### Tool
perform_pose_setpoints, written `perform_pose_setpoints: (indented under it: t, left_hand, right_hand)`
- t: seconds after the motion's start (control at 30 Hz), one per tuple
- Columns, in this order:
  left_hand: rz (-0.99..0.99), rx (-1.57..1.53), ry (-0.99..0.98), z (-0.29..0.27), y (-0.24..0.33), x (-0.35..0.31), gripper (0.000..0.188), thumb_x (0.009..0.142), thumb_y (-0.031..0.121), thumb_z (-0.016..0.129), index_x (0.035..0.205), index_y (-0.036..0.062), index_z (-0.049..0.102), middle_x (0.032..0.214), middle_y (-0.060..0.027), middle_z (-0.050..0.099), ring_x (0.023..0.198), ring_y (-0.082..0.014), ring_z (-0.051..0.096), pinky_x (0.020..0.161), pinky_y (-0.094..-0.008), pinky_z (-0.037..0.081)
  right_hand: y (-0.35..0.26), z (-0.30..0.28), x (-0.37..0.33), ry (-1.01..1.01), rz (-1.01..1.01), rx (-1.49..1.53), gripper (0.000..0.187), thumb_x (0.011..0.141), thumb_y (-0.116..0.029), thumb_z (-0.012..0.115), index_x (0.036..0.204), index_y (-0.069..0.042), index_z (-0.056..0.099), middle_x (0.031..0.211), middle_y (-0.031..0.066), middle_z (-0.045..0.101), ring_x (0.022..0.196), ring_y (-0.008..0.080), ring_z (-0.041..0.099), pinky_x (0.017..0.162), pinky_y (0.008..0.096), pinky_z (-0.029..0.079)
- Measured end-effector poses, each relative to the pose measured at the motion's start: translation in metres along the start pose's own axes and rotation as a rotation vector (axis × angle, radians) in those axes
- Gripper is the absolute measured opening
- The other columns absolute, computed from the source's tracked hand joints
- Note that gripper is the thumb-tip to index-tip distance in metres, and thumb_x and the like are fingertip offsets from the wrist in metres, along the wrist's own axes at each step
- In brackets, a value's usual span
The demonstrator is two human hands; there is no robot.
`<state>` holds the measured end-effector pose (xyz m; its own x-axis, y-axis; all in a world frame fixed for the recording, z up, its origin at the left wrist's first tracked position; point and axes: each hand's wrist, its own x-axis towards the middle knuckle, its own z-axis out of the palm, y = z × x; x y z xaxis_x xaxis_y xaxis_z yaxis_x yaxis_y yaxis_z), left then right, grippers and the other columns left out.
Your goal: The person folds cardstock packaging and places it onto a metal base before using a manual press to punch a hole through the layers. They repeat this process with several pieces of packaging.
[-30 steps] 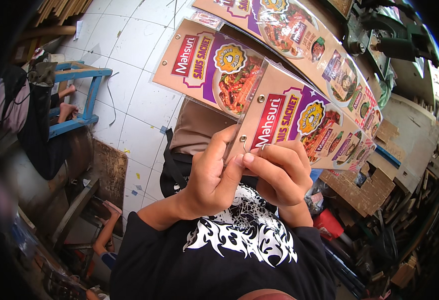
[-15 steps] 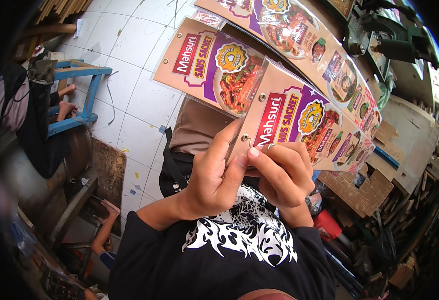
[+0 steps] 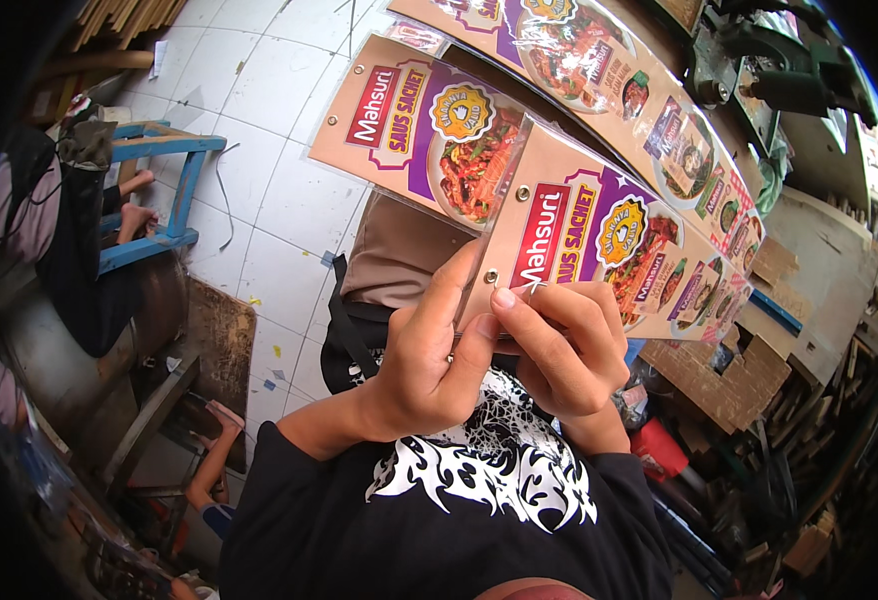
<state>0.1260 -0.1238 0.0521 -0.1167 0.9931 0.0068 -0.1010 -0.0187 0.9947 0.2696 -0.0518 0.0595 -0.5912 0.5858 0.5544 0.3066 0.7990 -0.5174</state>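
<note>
My left hand [image 3: 424, 365] pinches the near left corner of a glossy tan and purple printed sign [image 3: 609, 250], its thumb below a metal eyelet [image 3: 491, 277]. Beside that eyelet, my right hand [image 3: 569, 350] has its thumb and fingers pressed together around a thin shiny wire piece [image 3: 534, 287], mostly covered by the fingers. The fingertips sit against the sign's lower edge. Under this sign and farther left lies a matching sign [image 3: 384, 165] with eyelets at its left end. Another matching sign [image 3: 609, 85] stretches beyond them, under clear plastic.
A dark metal machine [image 3: 809, 85] stands at the far right. Wood scraps and cut boards [image 3: 729, 385] pile up on the right. On the left are a blue wooden frame [image 3: 194, 195], another person's feet [image 3: 137, 220] and white floor tiles [image 3: 269, 180].
My right fingertips have shifted slightly left, closer to the eyelet, and the wire piece shows at a different angle. The held sign has barely moved.
</note>
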Motion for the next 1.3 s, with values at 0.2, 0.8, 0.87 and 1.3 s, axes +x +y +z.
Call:
perform_pose_setpoints:
  t: [0.2, 0.8, 0.87, 1.3]
  left_hand:
    - [0.089, 0.149, 0.017, 0.001, 0.007, 0.003, 0.048, 0.095, 0.001, 0.042, 0.139, -0.0149, 0.031, 0.114, -0.0235, 0.064, 0.103, -0.0234, 0.065, 0.087, -0.0314, 0.05]
    - [-0.264, -0.423, 0.04, 0.005, -0.002, 0.003, 0.037, 0.099, 0.007, 0.038, 0.13, -0.0087, 0.025, 0.121, -0.023, 0.055, 0.106, -0.0257, 0.063, 0.084, -0.037, 0.06]
    - [-0.268, -0.439, 0.061, 0.005, -0.005, 0.004, 0.032, 0.099, 0.008, 0.039, 0.125, -0.0053, 0.025, 0.121, -0.0238, 0.054, 0.105, -0.026, 0.064, 0.083, -0.0371, 0.06]
    - [-0.273, -0.491, 0.315, 0.001, -0.012, 0.014, 0.055, 0.092, 0.009, 0.043, 0.14, -0.0066, 0.022, 0.118, -0.0256, 0.059, 0.086, -0.0277, 0.071, 0.065, -0.0319, 0.064]
  right_hand:
    - [-0.004, -0.004, 0.006, -0.016, -0.024, -0.086, 0.046, 0.058, -0.002, 0.072, 0.104, -0.003, 0.072, 0.088, 0.007, 0.062, 0.067, 0.018, 0.057, 0.055, 0.0276, 0.046]
    - [0.011, -0.016, -0.009, 0.209, 0.185, 0.307, 0.038, 0.068, 0.013, 0.068, 0.103, -0.003, 0.07, 0.084, 0.0093, 0.059, 0.067, 0.0173, 0.054, 0.057, 0.0276, 0.043]
    - [0.011, -0.021, -0.02, 0.316, 0.227, 0.271, 0.032, 0.074, 0.014, 0.066, 0.101, -0.003, 0.068, 0.083, 0.01, 0.056, 0.069, 0.0181, 0.056, 0.06, 0.0278, 0.046]
    - [0.059, -0.091, -0.098, 1.043, 0.756, -0.131, 0.02, 0.098, -0.005, 0.053, 0.112, 0.005, 0.063, 0.099, 0.0074, 0.061, 0.082, 0.0132, 0.058, 0.071, 0.0263, 0.05]
